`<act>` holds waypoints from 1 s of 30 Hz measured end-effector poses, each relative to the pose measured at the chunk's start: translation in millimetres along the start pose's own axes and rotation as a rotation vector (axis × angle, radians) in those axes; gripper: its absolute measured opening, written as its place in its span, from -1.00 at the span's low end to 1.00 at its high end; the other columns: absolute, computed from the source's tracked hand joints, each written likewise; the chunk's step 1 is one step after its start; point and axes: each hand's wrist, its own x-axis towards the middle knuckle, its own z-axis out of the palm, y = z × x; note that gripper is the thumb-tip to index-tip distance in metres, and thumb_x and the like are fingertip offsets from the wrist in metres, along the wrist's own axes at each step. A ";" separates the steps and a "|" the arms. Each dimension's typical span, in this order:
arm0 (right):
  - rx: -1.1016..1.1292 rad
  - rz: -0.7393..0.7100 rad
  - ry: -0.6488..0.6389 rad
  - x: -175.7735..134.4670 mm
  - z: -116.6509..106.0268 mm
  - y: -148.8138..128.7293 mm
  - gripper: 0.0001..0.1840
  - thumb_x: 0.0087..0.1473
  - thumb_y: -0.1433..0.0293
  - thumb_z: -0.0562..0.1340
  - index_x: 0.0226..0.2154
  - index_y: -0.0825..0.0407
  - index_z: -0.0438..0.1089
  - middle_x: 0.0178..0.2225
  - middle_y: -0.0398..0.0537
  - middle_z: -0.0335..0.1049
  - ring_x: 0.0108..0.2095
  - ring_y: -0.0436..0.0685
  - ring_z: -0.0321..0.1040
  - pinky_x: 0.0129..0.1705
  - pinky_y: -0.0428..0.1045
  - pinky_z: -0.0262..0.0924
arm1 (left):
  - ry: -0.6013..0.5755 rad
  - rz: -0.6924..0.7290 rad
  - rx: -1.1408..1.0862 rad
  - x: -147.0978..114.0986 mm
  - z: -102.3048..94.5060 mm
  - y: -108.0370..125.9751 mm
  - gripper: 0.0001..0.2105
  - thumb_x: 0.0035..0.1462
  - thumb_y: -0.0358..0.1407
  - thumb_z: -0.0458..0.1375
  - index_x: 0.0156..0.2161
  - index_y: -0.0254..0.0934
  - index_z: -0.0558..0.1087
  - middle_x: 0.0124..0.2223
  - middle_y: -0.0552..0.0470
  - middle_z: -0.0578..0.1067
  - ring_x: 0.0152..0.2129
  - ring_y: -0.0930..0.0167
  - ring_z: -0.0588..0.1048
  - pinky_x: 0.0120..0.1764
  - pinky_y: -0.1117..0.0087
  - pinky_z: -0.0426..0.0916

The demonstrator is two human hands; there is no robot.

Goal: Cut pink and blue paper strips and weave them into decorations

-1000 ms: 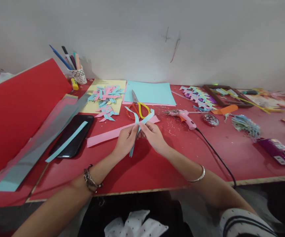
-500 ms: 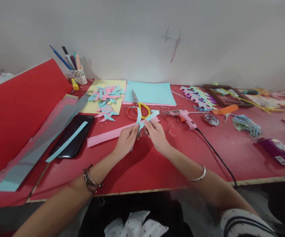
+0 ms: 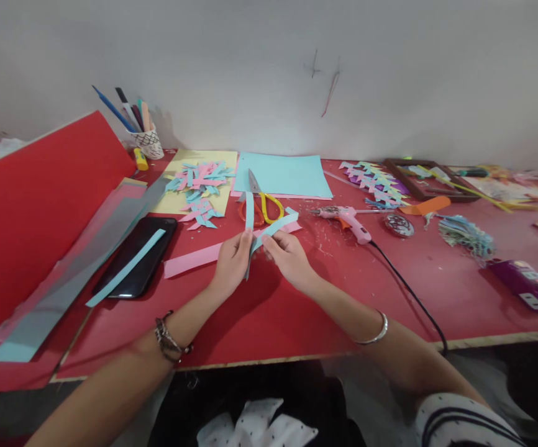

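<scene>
A light blue paper strip (image 3: 276,228) is folded between my two hands, one end standing up and the other slanting to the right. My left hand (image 3: 232,257) is closed on it, thumb on top. My right hand (image 3: 288,256) pinches it close to the left fingers. Beneath lies a pink paper strip (image 3: 189,259) flat on the table, partly covered by my hands. Just beyond are scissors (image 3: 273,208) with one yellow and one red-orange handle, blades apart from my hands. A second blue strip (image 3: 132,267) rests across a black phone (image 3: 155,248) at the left.
Folded pink and blue pieces (image 3: 204,180) are heaped on yellow paper (image 3: 169,162). Blue sheets (image 3: 282,174) lie by the wall. To the right are a pink glue gun (image 3: 355,225) with a cord, a round tin (image 3: 398,226) and a purple power strip (image 3: 525,285). A red board (image 3: 40,205) leans left.
My left hand has shifted slightly left and down, and the upright end of the blue strip has moved left with it. My right hand has moved a little left and down too.
</scene>
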 end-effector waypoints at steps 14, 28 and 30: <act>0.008 -0.044 -0.058 -1.5 1.1 1.2 -0.74 -0.05 0.27 0.10 -0.66 0.04 0.17 -0.68 -0.24 0.18 -0.63 -0.08 0.20 -0.52 -0.11 0.14 | -0.083 0.038 0.039 -2.0 0.4 0.6 -0.54 0.14 -0.06 -0.17 -0.69 -0.26 0.18 -0.72 0.16 0.21 -0.75 0.54 0.19 -0.62 0.50 0.11; 0.069 -0.006 -0.029 0.5 -2.0 0.1 -0.67 -0.06 0.18 0.14 -0.66 0.02 0.10 -0.74 -0.30 0.11 -0.71 -0.10 0.14 -0.64 -0.14 0.07 | -0.198 0.040 -0.003 -1.2 0.8 -2.6 -0.56 0.13 -0.07 -0.15 -0.65 -0.28 0.24 -0.71 0.16 0.25 -0.77 0.56 0.23 -0.62 0.52 0.15; 0.032 -0.021 -0.055 -0.8 -1.2 1.2 -0.67 -0.05 0.19 0.14 -0.66 0.03 0.11 -0.71 -0.28 0.15 -0.68 -0.09 0.19 -0.60 -0.13 0.11 | -0.169 0.047 0.018 -1.9 0.6 -1.7 -0.54 0.13 -0.06 -0.16 -0.68 -0.27 0.21 -0.73 0.16 0.23 -0.77 0.55 0.23 -0.61 0.52 0.15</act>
